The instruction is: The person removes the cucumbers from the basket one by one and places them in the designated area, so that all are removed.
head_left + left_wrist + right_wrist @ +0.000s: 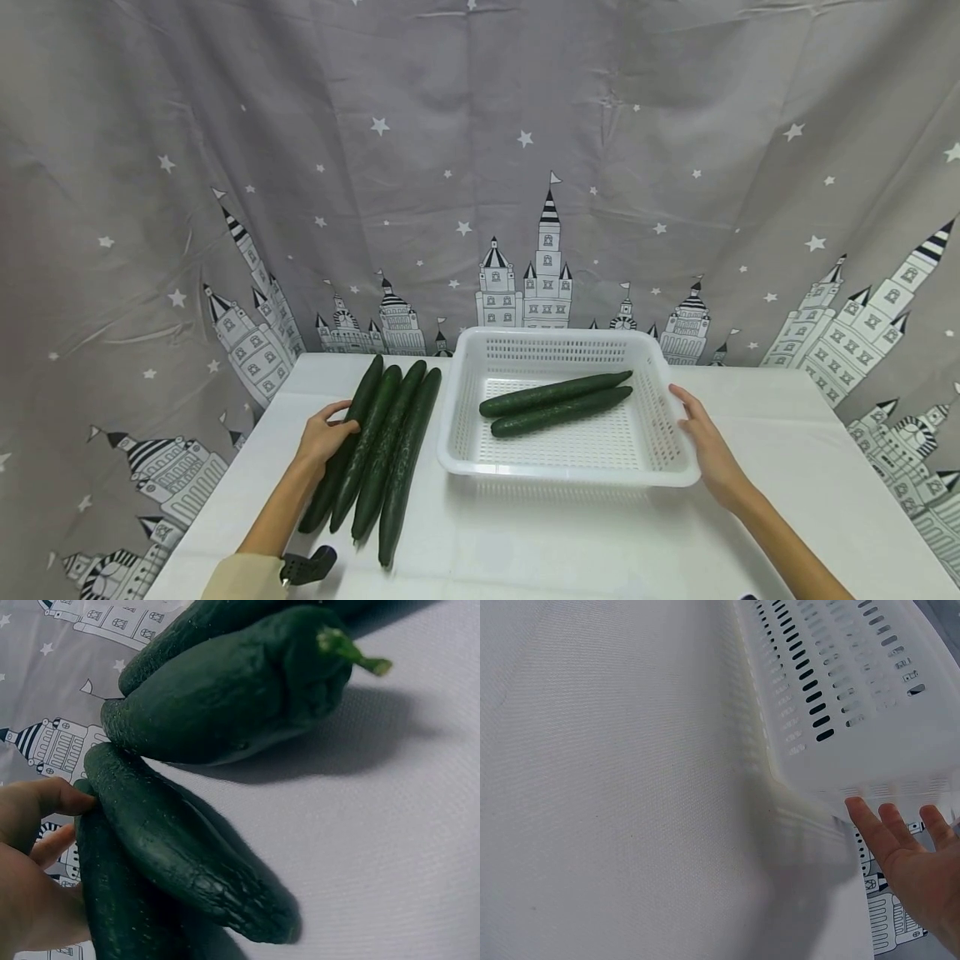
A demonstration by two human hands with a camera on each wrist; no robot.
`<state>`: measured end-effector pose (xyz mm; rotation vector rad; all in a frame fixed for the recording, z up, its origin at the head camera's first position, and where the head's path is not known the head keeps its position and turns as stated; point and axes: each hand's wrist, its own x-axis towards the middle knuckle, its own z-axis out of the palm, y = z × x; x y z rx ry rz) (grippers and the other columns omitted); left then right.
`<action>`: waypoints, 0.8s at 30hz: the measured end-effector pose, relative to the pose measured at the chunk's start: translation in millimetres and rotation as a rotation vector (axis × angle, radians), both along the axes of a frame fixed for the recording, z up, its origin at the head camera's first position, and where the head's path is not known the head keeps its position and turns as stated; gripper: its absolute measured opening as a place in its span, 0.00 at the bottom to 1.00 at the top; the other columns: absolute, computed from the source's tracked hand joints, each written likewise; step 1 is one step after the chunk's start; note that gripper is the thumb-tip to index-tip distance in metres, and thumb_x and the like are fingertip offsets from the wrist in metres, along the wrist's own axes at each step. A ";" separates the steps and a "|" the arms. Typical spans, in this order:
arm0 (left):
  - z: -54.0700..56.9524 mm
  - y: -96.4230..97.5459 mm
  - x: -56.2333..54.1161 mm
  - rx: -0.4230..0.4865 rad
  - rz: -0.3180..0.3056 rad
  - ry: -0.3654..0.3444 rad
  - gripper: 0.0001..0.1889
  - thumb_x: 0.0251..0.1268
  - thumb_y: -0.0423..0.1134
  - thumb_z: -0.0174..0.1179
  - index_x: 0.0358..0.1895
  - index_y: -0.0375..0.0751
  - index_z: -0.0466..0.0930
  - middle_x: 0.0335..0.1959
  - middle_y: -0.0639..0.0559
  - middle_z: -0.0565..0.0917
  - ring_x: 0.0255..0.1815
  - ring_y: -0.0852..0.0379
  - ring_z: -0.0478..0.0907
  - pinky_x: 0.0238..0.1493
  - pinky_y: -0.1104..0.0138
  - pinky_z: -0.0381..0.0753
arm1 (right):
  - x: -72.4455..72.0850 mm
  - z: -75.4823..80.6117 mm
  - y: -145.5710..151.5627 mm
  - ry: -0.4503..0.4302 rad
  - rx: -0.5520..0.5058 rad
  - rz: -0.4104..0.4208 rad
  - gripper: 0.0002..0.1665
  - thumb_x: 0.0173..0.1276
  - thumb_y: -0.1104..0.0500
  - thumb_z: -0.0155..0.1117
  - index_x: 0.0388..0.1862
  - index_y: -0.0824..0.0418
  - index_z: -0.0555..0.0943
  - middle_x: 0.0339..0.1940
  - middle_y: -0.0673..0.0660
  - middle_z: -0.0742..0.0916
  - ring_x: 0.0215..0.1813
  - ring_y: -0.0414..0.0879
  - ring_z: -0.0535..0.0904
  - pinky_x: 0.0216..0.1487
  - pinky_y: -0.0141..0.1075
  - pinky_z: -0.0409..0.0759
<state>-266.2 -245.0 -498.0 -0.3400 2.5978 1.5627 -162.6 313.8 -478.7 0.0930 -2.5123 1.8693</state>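
Four long dark green cucumbers would be several; several cucumbers [408,467] lie side by side at the left of the white table. My left hand [322,435] holds the leftmost cucumber [363,393] about its middle, thumb against its near side; the left wrist view shows the thumb on that cucumber [127,907] too. A white perforated plastic basket [570,476] stands right of the row, with two cucumbers [558,412] lying inside. At the basket's right end is my right hand [708,450], its fingers straight and fingertips right at the wall.
A white cloth covers the table [780,450]. Behind and around it hangs a grey curtain [420,83] printed with castles and stars. A black strap piece [309,566] sits at my left wrist beside the cucumbers' near ends.
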 end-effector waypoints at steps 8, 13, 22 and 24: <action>4.2 -1.1 0.0 0.037 -0.009 -0.014 0.30 0.66 0.36 0.56 0.71 0.31 0.66 0.56 0.26 0.76 0.44 0.43 0.81 0.40 0.56 0.82 | 0.8 -0.1 0.7 -0.008 -0.017 -0.002 0.34 0.81 0.60 0.28 0.82 0.60 0.41 0.80 0.69 0.45 0.75 0.72 0.52 0.50 0.27 0.73; 8.4 -2.0 -0.4 0.021 -0.008 -0.007 0.30 0.68 0.36 0.55 0.72 0.31 0.64 0.60 0.25 0.74 0.51 0.37 0.78 0.46 0.51 0.80 | 0.7 0.5 0.3 -0.003 -0.003 0.002 0.34 0.81 0.60 0.28 0.82 0.60 0.41 0.81 0.69 0.45 0.75 0.72 0.51 0.53 0.30 0.73; 22.8 0.8 -5.5 0.025 -0.001 0.029 0.31 0.68 0.34 0.52 0.74 0.30 0.62 0.64 0.26 0.69 0.60 0.32 0.70 0.58 0.44 0.71 | 0.9 1.0 -1.0 0.002 0.025 -0.005 0.34 0.81 0.58 0.28 0.82 0.62 0.42 0.80 0.70 0.45 0.75 0.73 0.51 0.56 0.35 0.73; 29.4 5.4 -7.5 0.016 0.002 0.051 0.30 0.69 0.34 0.52 0.74 0.32 0.62 0.65 0.27 0.68 0.62 0.32 0.69 0.59 0.44 0.70 | 1.1 1.2 -1.0 0.004 0.018 -0.004 0.33 0.81 0.58 0.28 0.82 0.61 0.41 0.80 0.70 0.46 0.75 0.73 0.51 0.55 0.35 0.73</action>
